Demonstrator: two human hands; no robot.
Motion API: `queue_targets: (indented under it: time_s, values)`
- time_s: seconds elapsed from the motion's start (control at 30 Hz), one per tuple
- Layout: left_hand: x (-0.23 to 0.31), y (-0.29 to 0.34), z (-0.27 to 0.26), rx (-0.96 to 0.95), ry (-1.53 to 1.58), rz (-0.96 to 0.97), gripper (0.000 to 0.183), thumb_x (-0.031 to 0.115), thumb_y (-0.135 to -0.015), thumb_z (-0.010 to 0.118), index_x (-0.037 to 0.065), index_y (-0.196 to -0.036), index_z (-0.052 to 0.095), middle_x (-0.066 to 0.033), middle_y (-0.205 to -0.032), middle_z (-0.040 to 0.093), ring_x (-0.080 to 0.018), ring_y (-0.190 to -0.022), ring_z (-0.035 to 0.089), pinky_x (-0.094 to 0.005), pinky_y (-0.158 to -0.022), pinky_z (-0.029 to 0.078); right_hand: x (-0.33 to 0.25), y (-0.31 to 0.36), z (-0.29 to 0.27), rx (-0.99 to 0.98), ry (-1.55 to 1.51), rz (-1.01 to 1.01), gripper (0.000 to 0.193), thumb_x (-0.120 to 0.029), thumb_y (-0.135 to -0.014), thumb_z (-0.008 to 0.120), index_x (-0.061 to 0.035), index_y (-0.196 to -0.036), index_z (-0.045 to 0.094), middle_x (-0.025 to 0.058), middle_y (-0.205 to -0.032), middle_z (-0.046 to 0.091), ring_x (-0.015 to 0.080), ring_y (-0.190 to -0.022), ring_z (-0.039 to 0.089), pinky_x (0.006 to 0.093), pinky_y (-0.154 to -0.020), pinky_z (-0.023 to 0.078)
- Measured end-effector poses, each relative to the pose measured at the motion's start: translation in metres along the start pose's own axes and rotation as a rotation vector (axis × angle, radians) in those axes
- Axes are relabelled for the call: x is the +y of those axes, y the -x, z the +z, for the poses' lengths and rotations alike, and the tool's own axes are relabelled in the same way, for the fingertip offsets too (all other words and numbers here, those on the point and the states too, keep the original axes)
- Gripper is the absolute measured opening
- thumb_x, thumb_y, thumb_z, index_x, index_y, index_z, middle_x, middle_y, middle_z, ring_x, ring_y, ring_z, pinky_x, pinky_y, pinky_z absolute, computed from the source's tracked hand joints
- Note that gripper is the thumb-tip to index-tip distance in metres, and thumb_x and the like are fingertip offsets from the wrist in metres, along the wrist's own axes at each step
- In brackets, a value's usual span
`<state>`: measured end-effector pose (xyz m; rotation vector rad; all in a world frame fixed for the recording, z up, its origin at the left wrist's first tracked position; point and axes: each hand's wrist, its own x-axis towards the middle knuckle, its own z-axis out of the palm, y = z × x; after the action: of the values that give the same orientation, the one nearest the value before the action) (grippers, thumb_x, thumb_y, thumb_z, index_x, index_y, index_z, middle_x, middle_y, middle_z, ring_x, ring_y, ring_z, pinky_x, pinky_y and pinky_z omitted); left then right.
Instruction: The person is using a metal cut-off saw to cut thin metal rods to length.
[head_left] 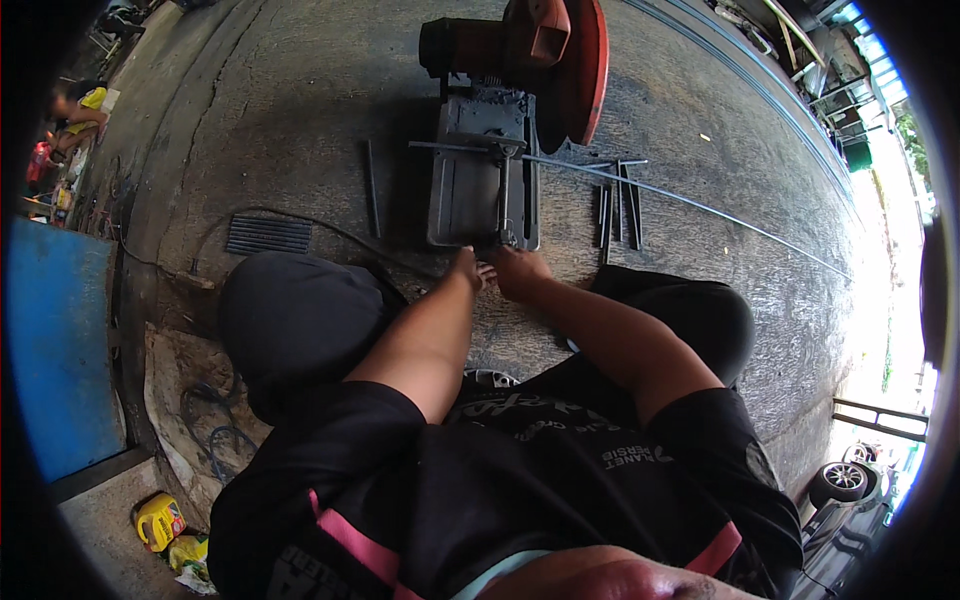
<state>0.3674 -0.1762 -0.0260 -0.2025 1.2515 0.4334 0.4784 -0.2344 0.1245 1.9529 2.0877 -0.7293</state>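
Observation:
In front of me on the floor stands a cut-off saw (592,75) with a red guard and motor. A long thin metal bar (690,197) lies across its grey base (464,205), passing through the clamp, and runs far out to the right. At the base's near edge, my right hand (520,272) is closed around the end of the clamp screw (506,205); the grip is partly hidden. Just beside it is my left hand (466,270), close to the base edge, thumb and fingers apart, with no object visible in it.
Short dark bars lie in a row (270,234) by my left knee. One single bar (372,188) rests left of the saw, and several cut pieces (630,205) lie right. A cable (340,232) crosses the floor. Another person (82,115) sits far left. A yellow container (160,522) stands lower left.

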Motion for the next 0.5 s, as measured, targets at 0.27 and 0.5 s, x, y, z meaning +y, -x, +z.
queue_targets:
  time_s: [0.27,0.5]
  values:
    - [0.017,-0.021,-0.020,0.368,0.111,0.357,0.048,0.043,-0.091,0.037,0.004,-0.116,0.050,-0.0155,-0.103,0.058,-0.0309,-0.094,0.059,-0.0485,-0.079,0.048,0.030,0.004,-0.006,-0.268,0.241,0.147,0.024,-0.016,-0.080,0.054,-0.0091,-0.100,0.066,0.0102,-0.103,0.066,0.0248,-0.096,0.064,0.0394,-0.076,0.052]
    - [0.010,-0.002,-0.001,0.051,0.037,-0.018,0.059,0.059,-0.085,0.040,0.008,-0.115,0.045,-0.0194,-0.115,0.051,-0.0340,-0.102,0.053,-0.0508,-0.082,0.044,0.018,-0.001,-0.009,-0.017,-0.029,-0.077,0.030,-0.010,-0.079,0.051,-0.0189,-0.105,0.065,0.0112,-0.107,0.063,0.0309,-0.097,0.062,0.0417,-0.079,0.051]
